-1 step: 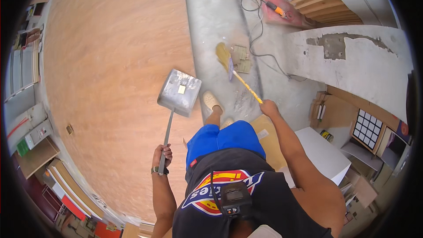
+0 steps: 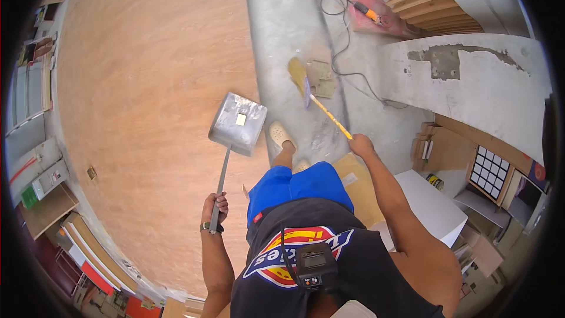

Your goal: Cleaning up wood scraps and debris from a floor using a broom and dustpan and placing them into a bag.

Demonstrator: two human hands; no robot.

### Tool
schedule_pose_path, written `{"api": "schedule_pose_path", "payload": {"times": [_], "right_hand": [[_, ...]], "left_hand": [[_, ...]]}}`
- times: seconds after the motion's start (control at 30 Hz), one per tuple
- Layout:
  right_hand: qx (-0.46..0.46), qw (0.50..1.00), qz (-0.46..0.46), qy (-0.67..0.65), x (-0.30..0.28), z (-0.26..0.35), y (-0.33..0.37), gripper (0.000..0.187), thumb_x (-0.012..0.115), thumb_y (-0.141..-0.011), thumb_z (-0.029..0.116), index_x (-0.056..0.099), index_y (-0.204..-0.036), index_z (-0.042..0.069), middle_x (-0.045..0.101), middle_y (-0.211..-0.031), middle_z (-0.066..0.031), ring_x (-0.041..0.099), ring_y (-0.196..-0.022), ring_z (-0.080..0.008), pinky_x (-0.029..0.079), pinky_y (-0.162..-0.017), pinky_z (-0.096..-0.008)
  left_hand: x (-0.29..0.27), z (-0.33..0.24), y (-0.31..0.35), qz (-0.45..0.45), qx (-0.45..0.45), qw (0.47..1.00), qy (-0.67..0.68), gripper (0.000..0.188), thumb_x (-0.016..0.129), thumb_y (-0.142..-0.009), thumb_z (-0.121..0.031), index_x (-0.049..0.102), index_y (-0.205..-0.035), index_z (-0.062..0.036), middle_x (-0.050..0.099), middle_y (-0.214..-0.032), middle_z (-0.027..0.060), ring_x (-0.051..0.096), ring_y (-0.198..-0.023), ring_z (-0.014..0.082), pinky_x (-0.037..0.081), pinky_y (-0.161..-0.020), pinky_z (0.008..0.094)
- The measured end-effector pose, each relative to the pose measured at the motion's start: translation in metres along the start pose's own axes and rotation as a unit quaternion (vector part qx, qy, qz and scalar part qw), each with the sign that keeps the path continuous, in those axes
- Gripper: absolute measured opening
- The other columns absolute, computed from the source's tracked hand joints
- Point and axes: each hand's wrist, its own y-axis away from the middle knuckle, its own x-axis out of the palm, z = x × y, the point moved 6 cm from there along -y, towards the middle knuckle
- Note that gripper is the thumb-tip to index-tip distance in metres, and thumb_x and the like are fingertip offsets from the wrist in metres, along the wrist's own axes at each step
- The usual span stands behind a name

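Clock face over the view, centred on the picture. Toward 7:30, left hand (image 2: 215, 208) wrapped around the long handle of a grey metal dustpan (image 2: 225, 128), its pan at 10 o'clock above wooden sheeting (image 2: 153, 112). At 3 o'clock, right hand (image 2: 361, 145) closed around the handle end of a yellow-handled broom (image 2: 322, 108), straw bristles (image 2: 298, 73) just past 12 on a grey floor (image 2: 279, 23). Both handles gripped near their ends, probably for reaching low while upright; pan's open edge facing away from the body, handle at the back. At 1 o'clock, just beside the bristles, flat squarish pieces (image 2: 323, 88); farther out, an orange-and-black power tool (image 2: 367, 12) with a looping cord (image 2: 335, 59).

Hard to make out: pale square (image 2: 241, 119) in the pan, label or scrap; pan resting or hovering. Right fingers mostly hidden; far shoe (image 2: 301, 166) partly behind blue shorts (image 2: 300, 188); room edges cut off by the black lens rim.
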Motion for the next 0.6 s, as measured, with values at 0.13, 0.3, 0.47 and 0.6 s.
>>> {"api": "schedule_pose_path", "payload": {"times": [0.13, 0.3, 0.47, 0.6], "right_hand": [[-0.039, 0.999, -0.003, 0.005, -0.027, -0.041, 0.048, 0.033, 0.051, -0.079, 0.032, 0.064, -0.092, 0.004, 0.062, -0.089, -0.021, 0.058, -0.087, -0.0383, 0.045, -0.078, -0.0445], [0.008, 0.998, -0.026, -0.059, -0.041, -0.107, 0.146, 0.032, 0.053, -0.08, 0.031, 0.063, -0.093, 0.004, 0.062, -0.087, -0.0219, 0.058, -0.086, -0.038, 0.045, -0.076, -0.0431], [0.104, 0.991, 0.009, -0.084, -0.019, -0.193, 0.164, 0.03, 0.054, -0.079, 0.03, 0.066, -0.088, 0.003, 0.063, -0.088, -0.0209, 0.06, -0.082, -0.0373, 0.047, -0.075, -0.0431], [0.093, 0.994, 0.059, -0.019, -0.004, -0.264, 0.083, 0.034, 0.054, -0.078, 0.029, 0.065, -0.091, 0.0, 0.062, -0.091, -0.0238, 0.06, -0.088, -0.0382, 0.047, -0.079, -0.0441]], "left_hand": [[0.003, -0.005, -0.007, 0.003, -0.006, 1.0, -0.014, 0.014, 0.047, -0.084, -0.013, 0.05, -0.091, -0.0024, 0.043, -0.053, -0.0053, 0.041, -0.04, 0.0055, 0.037, -0.036, 0.0188], [0.025, 0.003, -0.004, -0.008, -0.009, 0.998, -0.058, 0.013, 0.046, -0.083, -0.013, 0.051, -0.09, -0.0018, 0.043, -0.053, -0.0055, 0.042, -0.041, 0.005, 0.038, -0.037, 0.0189], [0.053, 0.026, 0.021, -0.005, -0.029, 0.998, -0.048, 0.016, 0.045, -0.082, -0.013, 0.052, -0.09, -0.0007, 0.043, -0.053, -0.0052, 0.041, -0.04, 0.0052, 0.037, -0.036, 0.019], [0.075, 0.05, 0.039, -0.021, -0.01, 0.998, -0.05, 0.021, 0.044, -0.081, -0.014, 0.052, -0.095, -0.0001, 0.044, -0.053, -0.0049, 0.042, -0.042, 0.0057, 0.035, -0.036, 0.0194]]}}
